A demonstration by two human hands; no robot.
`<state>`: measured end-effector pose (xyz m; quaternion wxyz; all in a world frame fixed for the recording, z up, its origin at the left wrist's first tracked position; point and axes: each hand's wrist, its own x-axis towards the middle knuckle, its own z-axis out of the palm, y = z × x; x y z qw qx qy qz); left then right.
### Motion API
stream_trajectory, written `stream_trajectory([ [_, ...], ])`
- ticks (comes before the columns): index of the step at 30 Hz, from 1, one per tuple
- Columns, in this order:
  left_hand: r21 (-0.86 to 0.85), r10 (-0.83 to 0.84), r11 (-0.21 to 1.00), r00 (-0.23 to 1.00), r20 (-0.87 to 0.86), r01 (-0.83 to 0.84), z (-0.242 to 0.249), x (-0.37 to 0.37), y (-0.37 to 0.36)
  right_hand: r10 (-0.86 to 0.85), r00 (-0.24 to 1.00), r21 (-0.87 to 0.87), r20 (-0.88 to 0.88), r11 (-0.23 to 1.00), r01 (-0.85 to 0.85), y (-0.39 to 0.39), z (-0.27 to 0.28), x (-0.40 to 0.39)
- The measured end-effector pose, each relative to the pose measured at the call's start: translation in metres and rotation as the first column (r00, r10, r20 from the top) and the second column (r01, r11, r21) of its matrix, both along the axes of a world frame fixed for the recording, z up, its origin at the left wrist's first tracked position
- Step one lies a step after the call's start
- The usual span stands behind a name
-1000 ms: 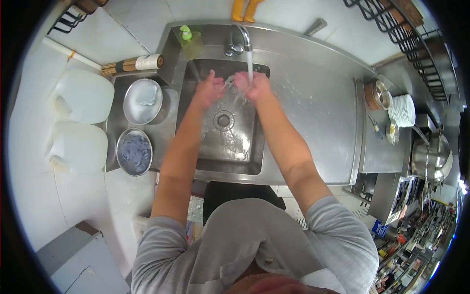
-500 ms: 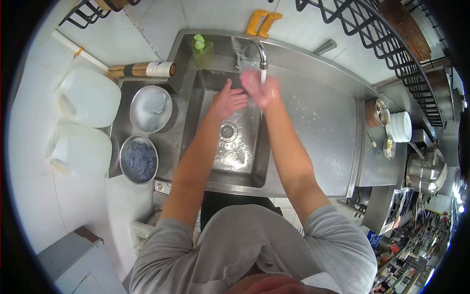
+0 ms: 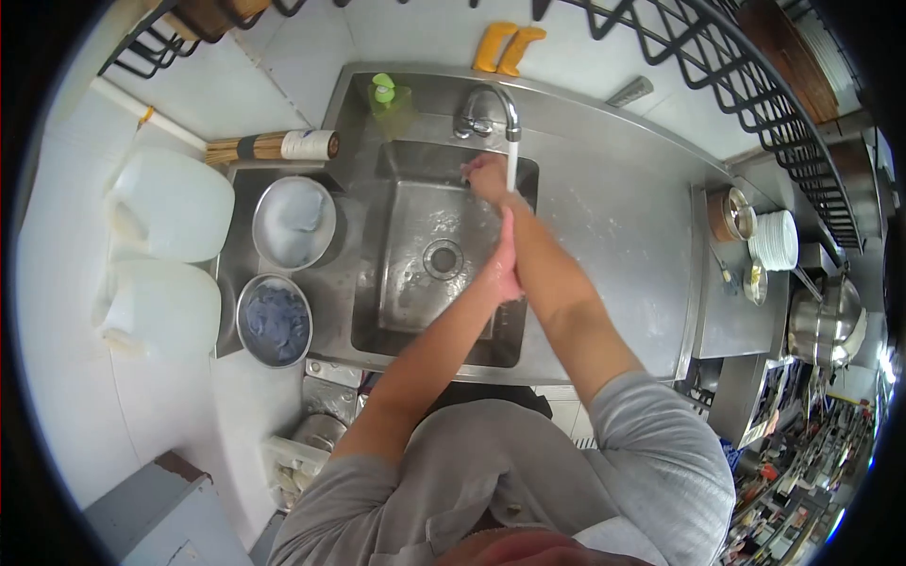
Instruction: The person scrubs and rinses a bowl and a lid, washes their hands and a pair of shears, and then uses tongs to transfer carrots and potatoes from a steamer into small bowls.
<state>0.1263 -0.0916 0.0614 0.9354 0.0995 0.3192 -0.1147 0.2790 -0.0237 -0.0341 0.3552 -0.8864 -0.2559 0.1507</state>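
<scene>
While the tap (image 3: 511,108) arches rightward, mouth down, the left hand (image 3: 506,262) cups the right forearm (image 3: 543,255) before it; the right hand's (image 3: 487,177) grip, can't tell.

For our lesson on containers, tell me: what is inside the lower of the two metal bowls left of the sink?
The bowl holds crumpled bluish-grey cloth; whatever lies beneath it is covered.

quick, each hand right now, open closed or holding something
Left hand: against the right forearm; fingers partly hidden, so open or closed can't be told.
Right hand: loosely open, nothing visible in it.
</scene>
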Motion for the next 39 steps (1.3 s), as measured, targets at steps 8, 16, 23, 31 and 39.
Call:
stream_trajectory([
  [8,0.066,0.186,0.976,0.950,0.252,-0.208,-0.043,0.040,0.079,-0.303,0.903,0.329,0.304,0.923,0.198,-0.089,0.065,-0.069],
  [16,0.051,0.044,0.997,0.939,0.341,-0.065,-0.058,0.160,0.081,-0.036,0.722,0.511,-0.691,0.682,0.523,-0.087,0.137,-0.108],
  [23,0.723,-0.539,0.454,0.807,-0.243,0.521,-0.068,0.137,0.096,0.191,0.566,0.468,-0.802,0.789,0.398,-0.139,0.128,-0.106],
  [31,0.113,0.085,0.985,0.940,0.331,-0.129,-0.124,0.065,0.117,-0.136,0.979,0.397,-0.153,0.899,0.187,-0.092,0.084,-0.071],
  [39,0.394,-0.184,0.919,0.904,0.386,0.019,0.046,0.138,0.025,0.149,0.911,0.922,-0.385,0.090,0.376,-0.204,0.041,0.062],
])
